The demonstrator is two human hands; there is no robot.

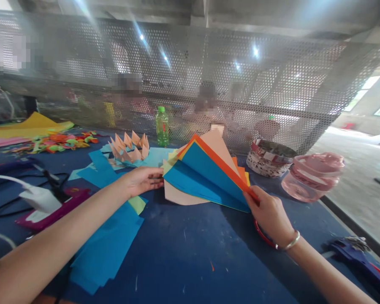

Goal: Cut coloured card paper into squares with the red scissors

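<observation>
My right hand (269, 215) pinches the right edge of a fanned stack of coloured paper sheets (205, 173), with blue in front and orange, yellow and pale peach behind. The sheets are bent and partly raised off the table. A thin red loop (263, 237) curves below this hand; I cannot tell what it belongs to. My left hand (145, 181) reaches across with fingers stretched out, their tips at the stack's left edge. Under and beside my left forearm lie loose blue sheets (109, 240). Behind that hand stands a ring of pointed peach paper pieces (131, 148).
A green bottle (162, 128), a patterned round basket (269, 159) and a pink plastic bottle (313, 177) stand farther back. At left are a purple power strip (53, 207) with cables and colourful scraps (61, 141). A blue glue gun (357, 257) lies right. A perforated screen (177, 63) rises behind.
</observation>
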